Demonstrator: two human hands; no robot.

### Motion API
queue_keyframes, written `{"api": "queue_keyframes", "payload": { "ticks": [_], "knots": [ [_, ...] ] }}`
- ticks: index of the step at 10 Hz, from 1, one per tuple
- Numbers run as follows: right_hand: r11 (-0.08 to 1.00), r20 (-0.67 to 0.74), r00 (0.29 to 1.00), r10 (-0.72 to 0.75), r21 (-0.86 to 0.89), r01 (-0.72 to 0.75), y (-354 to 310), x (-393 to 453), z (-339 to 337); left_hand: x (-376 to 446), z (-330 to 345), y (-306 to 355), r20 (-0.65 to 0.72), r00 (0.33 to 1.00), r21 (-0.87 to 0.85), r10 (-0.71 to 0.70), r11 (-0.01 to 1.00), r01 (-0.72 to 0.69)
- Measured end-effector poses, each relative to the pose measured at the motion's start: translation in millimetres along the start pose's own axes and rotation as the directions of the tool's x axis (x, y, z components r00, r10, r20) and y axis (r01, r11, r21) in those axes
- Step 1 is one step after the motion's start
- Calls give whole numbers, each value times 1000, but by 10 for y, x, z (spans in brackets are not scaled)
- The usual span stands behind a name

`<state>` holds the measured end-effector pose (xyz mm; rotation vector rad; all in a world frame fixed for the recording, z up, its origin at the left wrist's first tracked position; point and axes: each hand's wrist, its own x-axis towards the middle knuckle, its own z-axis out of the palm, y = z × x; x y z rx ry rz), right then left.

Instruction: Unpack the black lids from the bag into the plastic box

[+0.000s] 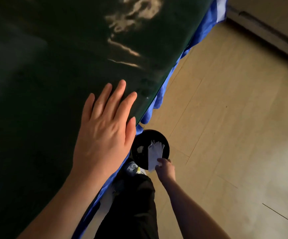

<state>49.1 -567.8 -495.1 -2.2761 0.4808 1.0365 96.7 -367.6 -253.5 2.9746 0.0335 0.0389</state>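
I see the left hand (103,130) lying flat with straight, spread fingers on the dark green glossy tabletop (45,66) that fills the left and centre of the frame, its thumb at the table edge where blue cloth (158,100) hangs down. Low in the centre, the right hand (165,167) pinches crumpled whitish plastic wrapping (154,156) over a round black bin (150,149) on the pale wooden floor (226,118), just beside the dark trouser leg (134,204). I cannot make out the black lids, the bag or the plastic box anywhere in this view.
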Motion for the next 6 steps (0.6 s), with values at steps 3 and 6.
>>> {"api": "queue_keyframes", "payload": {
  "ticks": [3, 6],
  "knots": [
    [995, 167, 986, 16, -100, 1, 84, 467, 259, -18, 1, 10, -31, 1000, -30, 0, 1000, -1],
    [997, 78, 997, -13, -75, 19, 58, 104, -78, -14, -128, 60, -17, 1000, 19, -12, 1000, 12]
  ]
}}
